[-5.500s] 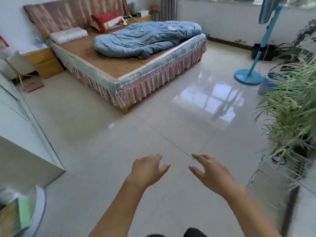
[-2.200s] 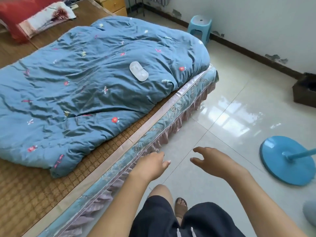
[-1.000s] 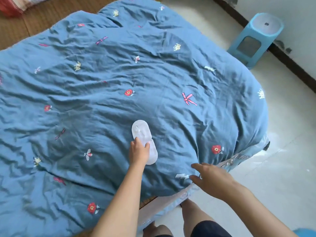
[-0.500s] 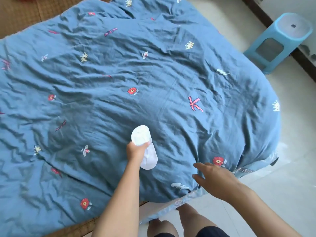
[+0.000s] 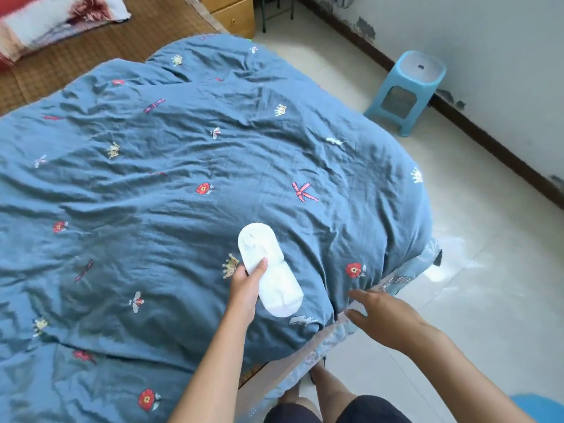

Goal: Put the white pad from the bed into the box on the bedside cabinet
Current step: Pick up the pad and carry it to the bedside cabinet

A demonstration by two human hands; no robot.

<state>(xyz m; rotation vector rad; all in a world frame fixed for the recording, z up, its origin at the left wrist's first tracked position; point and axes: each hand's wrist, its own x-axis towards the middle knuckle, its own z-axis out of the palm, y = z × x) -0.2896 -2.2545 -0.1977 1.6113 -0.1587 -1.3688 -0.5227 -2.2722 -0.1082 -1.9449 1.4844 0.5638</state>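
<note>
The white oval pad (image 5: 268, 264) is held just above the blue quilt (image 5: 183, 178), pinched at its middle by my left hand (image 5: 245, 288). The pad's near end sticks out past my thumb toward the bed's edge. My right hand (image 5: 381, 312) hovers over the bed's corner with its fingers spread and nothing in it. A wooden bedside cabinet (image 5: 233, 10) shows at the top of the view, beyond the bed. No box is in view.
A light blue plastic stool (image 5: 406, 90) stands on the tiled floor to the right, near the wall. A red and white pillow (image 5: 55, 16) lies on the woven mat at the top left. My legs stand against the bed's corner.
My left hand closed on the pad and raised it off the quilt. The view has tilted up, so the cabinet and pillow now show. My right hand stayed open near the bed's corner.
</note>
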